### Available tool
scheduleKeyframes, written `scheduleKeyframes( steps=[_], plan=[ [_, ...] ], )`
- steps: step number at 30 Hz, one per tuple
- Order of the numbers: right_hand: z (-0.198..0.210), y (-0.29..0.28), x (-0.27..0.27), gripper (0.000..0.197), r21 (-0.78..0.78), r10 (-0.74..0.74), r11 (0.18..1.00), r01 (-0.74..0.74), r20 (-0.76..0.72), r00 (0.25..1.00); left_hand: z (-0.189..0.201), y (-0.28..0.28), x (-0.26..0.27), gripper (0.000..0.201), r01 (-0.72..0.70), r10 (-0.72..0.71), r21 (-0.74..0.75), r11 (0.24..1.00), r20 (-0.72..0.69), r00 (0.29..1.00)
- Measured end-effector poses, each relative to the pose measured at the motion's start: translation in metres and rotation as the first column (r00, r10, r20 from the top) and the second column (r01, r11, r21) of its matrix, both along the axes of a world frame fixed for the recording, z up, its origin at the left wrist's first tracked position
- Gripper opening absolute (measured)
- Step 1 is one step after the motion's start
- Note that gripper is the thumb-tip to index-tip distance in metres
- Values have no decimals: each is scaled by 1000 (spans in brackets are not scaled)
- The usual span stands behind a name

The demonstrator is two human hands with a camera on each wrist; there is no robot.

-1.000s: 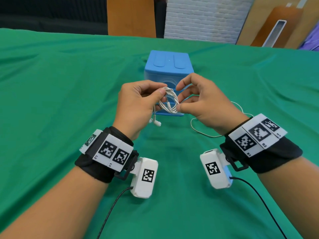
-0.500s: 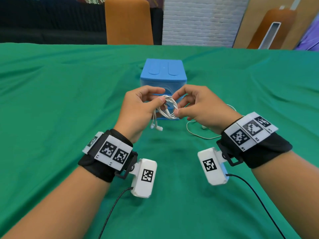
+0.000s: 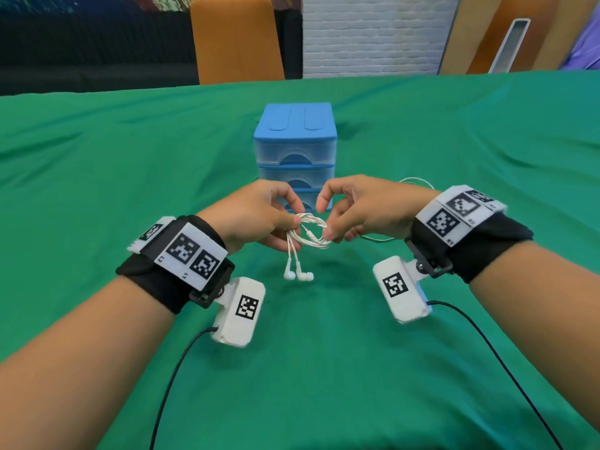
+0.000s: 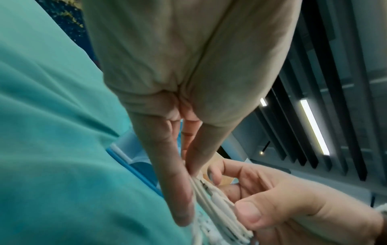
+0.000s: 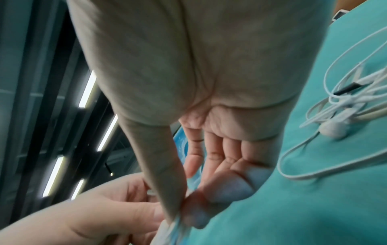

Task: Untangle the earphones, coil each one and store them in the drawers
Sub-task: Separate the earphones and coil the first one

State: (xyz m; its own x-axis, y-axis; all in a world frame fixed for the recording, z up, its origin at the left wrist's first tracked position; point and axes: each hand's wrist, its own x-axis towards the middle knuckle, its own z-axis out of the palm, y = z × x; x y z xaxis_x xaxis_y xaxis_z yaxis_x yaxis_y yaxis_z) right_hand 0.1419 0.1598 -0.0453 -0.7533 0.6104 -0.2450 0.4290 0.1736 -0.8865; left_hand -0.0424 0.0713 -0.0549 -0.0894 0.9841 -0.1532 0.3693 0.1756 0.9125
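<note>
I hold a coiled white earphone (image 3: 312, 231) above the green cloth in front of the blue drawer unit (image 3: 294, 147). My left hand (image 3: 259, 216) pinches the coil's left side, and the two earbuds (image 3: 298, 275) dangle below it. My right hand (image 3: 357, 209) pinches the coil's right side between thumb and fingers. The jack plug lies inside the loop. In the left wrist view the bundled strands (image 4: 217, 212) run between both thumbs. A second earphone (image 5: 343, 106) lies loose on the cloth to the right, its cable (image 3: 415, 181) showing behind my right hand.
The three drawers of the blue unit look closed. A green cloth (image 3: 130, 157) covers the whole table. An orange chair back (image 3: 235, 40) stands past the far edge. Black cables trail from both wrist cameras toward me.
Both hands have drawn the coil nearer to me and lower, away from the drawer unit. The view has tilted up, so the drawer fronts now show.
</note>
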Motion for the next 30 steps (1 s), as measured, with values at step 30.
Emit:
scheduleKeyframes(
  steps=[30],
  plan=[
    [-29, -13, -29, 18, 263, 124, 939, -221, 342, 932, -14, -6, -17, 13, 190, -280, -212, 959, -576, 768]
  ],
)
